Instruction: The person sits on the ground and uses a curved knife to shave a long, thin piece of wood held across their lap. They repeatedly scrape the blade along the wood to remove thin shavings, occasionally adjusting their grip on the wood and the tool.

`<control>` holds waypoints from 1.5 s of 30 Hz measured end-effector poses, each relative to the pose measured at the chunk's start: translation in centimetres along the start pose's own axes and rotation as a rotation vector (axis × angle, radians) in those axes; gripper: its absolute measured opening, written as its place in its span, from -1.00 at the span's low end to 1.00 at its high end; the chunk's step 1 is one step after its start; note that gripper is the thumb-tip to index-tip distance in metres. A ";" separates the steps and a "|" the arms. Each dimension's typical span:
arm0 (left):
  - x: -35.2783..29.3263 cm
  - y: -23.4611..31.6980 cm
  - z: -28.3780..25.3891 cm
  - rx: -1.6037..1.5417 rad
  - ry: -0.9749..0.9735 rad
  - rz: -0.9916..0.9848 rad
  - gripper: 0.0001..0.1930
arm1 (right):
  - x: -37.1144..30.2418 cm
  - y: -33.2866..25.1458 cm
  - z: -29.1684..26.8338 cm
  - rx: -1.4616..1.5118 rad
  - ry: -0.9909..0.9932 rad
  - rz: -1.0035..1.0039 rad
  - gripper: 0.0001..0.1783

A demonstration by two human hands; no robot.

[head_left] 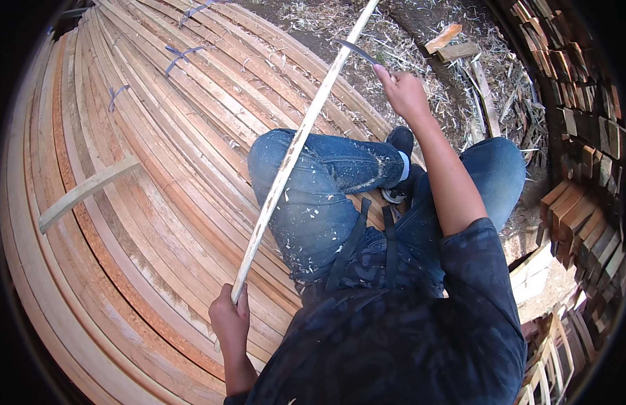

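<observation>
A long, pale wooden pole point(301, 138) with brown patches along it slants across my bent leg. Its lower end is gripped in my left hand point(231, 320), and its far end runs out past the top of the view. My right hand point(403, 93) is closed around the handle of a knife point(357, 50) with a dark, slightly curved blade. The blade lies against or just over the upper part of the pole; I cannot tell whether it touches. Small wood shavings are scattered over my jeans point(293, 223).
Under and left of me lies a broad stack of long planks point(158, 223), with blue ties point(180, 59) on it. A short wooden piece point(90, 191) rests across them. Shavings point(394, 50) cover the ground ahead, near offcuts point(444, 38). Stacked timber point(583, 216) stands at the right.
</observation>
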State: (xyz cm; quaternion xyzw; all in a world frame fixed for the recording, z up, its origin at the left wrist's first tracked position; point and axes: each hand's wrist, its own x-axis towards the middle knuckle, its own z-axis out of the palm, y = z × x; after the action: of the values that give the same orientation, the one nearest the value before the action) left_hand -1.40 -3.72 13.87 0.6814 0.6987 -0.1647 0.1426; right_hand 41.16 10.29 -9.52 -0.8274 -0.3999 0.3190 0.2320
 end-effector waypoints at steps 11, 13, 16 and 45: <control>0.2 0.2 0.5 0.006 -0.072 -0.050 -0.57 | -7.6 -3.2 4.5 -0.250 -0.099 -0.418 -0.18; 0.3 0.1 0.6 0.013 -0.064 -0.035 -0.57 | -5.8 -2.0 4.7 -0.343 -0.085 -0.453 -0.16; 0.2 -0.2 0.9 0.042 -0.031 -0.021 -0.59 | -4.1 -1.4 5.0 -0.383 -0.078 -0.395 -0.13; -0.4 1.2 -1.4 -0.217 -0.054 -0.131 -0.67 | -9.7 -5.7 4.4 -0.042 -0.195 -0.337 -0.36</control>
State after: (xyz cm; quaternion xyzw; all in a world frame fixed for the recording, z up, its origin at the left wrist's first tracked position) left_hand -0.16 -3.44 15.22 0.6101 0.7514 -0.1154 0.2234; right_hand 30.43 6.24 -5.57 -0.7186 -0.5599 0.3458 0.2249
